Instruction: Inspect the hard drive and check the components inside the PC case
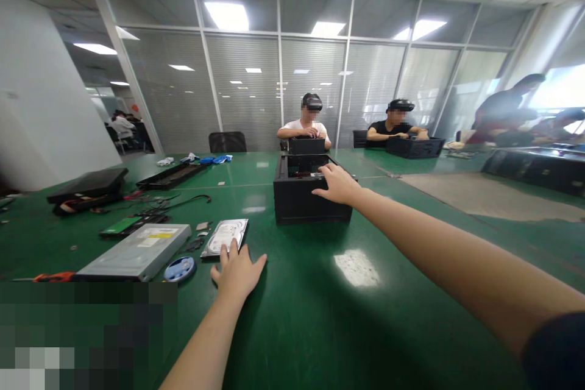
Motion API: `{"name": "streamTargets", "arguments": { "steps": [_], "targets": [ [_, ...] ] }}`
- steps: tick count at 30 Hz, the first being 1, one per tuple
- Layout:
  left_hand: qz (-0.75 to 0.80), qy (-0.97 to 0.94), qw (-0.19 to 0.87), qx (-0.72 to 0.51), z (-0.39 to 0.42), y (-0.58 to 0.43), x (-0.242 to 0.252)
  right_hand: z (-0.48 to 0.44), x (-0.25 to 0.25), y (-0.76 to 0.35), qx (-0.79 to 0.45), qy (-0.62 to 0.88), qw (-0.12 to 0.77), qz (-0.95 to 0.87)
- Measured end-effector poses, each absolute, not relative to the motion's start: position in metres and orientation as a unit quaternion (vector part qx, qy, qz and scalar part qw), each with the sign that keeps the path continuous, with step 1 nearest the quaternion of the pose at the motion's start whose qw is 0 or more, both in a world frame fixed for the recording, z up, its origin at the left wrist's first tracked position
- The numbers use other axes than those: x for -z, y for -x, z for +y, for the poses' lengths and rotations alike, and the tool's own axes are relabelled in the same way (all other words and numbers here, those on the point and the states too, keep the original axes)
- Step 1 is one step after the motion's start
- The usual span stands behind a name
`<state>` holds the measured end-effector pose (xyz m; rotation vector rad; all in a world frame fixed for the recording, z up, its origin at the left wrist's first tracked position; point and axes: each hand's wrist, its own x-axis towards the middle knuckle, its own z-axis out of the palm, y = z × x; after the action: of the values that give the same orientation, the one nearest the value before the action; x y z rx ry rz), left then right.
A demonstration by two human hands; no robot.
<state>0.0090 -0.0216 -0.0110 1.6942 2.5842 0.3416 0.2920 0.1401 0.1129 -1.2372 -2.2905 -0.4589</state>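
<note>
My left hand (237,272) is open over the green table, its fingers spread. Its fingertips reach the near edge of a silver hard drive (227,237) lying flat; whether they press on it I cannot tell. Farther forward, my right hand (339,185) is at the top edge of a black computer case (313,204). Its fingers hook over the rim and its thumb lies against the front panel. The case's top is open, showing a perforated metal wall inside; most of the interior is hidden.
Left of the hard drive lie an optical drive (137,253), a blue round container (180,269), an orange-handled screwdriver (55,277), a green circuit board (123,225) and cables. A black panel (171,177) and gloves (214,159) lie beyond. Two people work on black cases across the table (283,292).
</note>
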Motion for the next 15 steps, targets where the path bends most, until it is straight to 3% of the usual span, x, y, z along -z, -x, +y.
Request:
{"name": "streamTargets", "arguments": {
  "steps": [8,15],
  "targets": [
    [0.829,-0.551,0.009,-0.100,-0.020,-0.008,0.011,0.159,-0.098,-0.290,0.187,0.489,0.210,-0.826],
    [0.826,-0.554,0.008,-0.103,-0.016,-0.006,0.013,0.135,-0.113,-0.299,0.192,0.480,0.185,-0.835]
  ]
}}
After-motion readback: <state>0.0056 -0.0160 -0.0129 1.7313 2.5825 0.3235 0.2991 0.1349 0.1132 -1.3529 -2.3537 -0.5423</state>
